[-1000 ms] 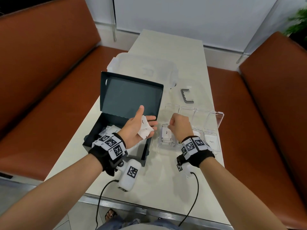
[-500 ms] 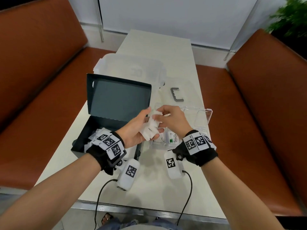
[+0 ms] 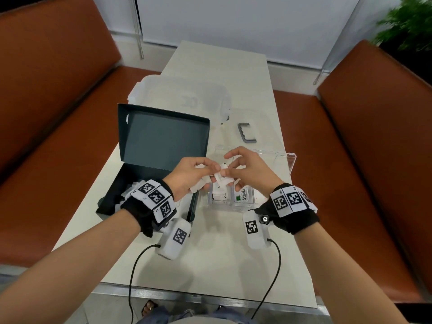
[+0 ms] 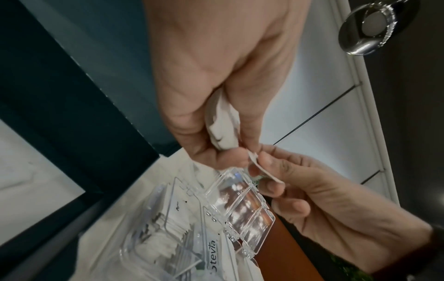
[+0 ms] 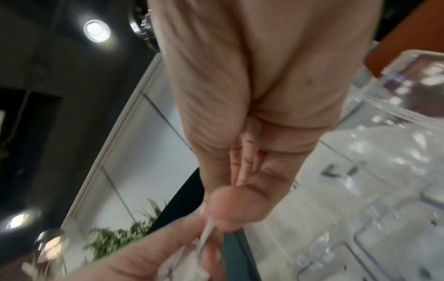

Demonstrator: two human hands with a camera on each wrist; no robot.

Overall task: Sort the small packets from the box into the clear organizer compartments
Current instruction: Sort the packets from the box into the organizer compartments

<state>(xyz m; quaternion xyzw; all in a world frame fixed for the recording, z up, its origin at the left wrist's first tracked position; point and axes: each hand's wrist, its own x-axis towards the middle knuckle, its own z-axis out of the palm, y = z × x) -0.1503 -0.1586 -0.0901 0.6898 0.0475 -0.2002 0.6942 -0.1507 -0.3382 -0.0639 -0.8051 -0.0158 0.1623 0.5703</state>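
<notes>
Both hands meet above the clear organizer (image 3: 291, 160). My left hand (image 3: 189, 176) (image 4: 216, 95) grips a bunch of small white packets (image 3: 197, 184) (image 4: 222, 129). My right hand (image 3: 247, 168) (image 4: 312, 199) pinches one white packet (image 3: 221, 175) (image 4: 258, 167) between thumb and fingers, right at the left hand's fingertips. In the right wrist view the thumb (image 5: 230, 205) presses on the packet's edge (image 5: 207, 233). The open dark box (image 3: 149, 174) stands at left with several white packets (image 3: 131, 191) inside. The organizer's near compartments hold white packets (image 3: 219, 194) and a Stevia packet (image 3: 243, 197).
A translucent plastic bin (image 3: 182, 99) lies behind the box. A grey handle piece (image 3: 246, 133) rests on the white table (image 3: 217, 258). Orange-brown benches (image 3: 58, 136) flank the table on both sides. A green plant (image 3: 406, 22) is at top right.
My right hand left the organizer's compartments and came up to the left hand, taking hold of one packet from the bunch. The left hand lifted slightly toward the organizer.
</notes>
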